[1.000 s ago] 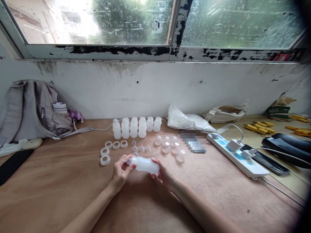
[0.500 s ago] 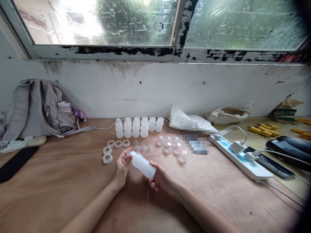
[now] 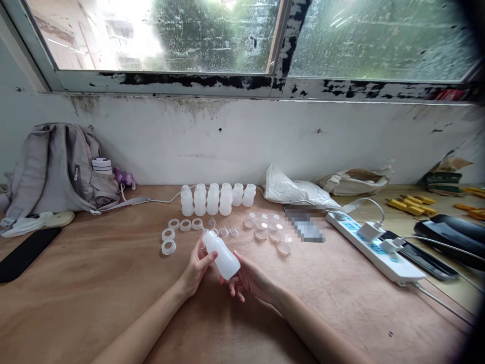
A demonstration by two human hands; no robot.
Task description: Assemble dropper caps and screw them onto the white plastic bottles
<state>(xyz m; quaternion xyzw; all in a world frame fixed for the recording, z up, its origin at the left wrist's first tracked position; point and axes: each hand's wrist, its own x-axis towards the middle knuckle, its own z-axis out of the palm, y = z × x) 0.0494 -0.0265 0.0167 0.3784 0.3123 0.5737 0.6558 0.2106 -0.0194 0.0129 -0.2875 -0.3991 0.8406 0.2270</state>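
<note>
A frosted white baby bottle (image 3: pixel 224 259) is tilted above the wooden table, its clear nipple end pointing up and left. My left hand (image 3: pixel 197 265) is closed around its upper part, the thumb lying across the front. At the base, my right hand (image 3: pixel 248 278) cradles the bottle loosely, thumb behind and fingers below. Beyond my hands are clear silicone nipples (image 3: pixel 224 231), partly hidden by the bottle top. White collar rings (image 3: pixel 168 246) lie to the left, and clear round caps (image 3: pixel 283 247) to the right. More baby bottles (image 3: pixel 212 200) stand upright in a row at the back.
A power strip (image 3: pixel 373 247) with chargers and cables lies on the right. Behind are a white plastic bag (image 3: pixel 291 187) and a pale pouch (image 3: pixel 354 180). A grey backpack (image 3: pixel 56 167) and a black phone (image 3: pixel 26 255) occupy the left. Yellow tools (image 3: pixel 411 204) lie far right.
My left hand has slid from the nipple end down onto the bottle's body. The bottle has tipped steeper and shifted slightly left. My right hand's fingers have loosened at the base.
</note>
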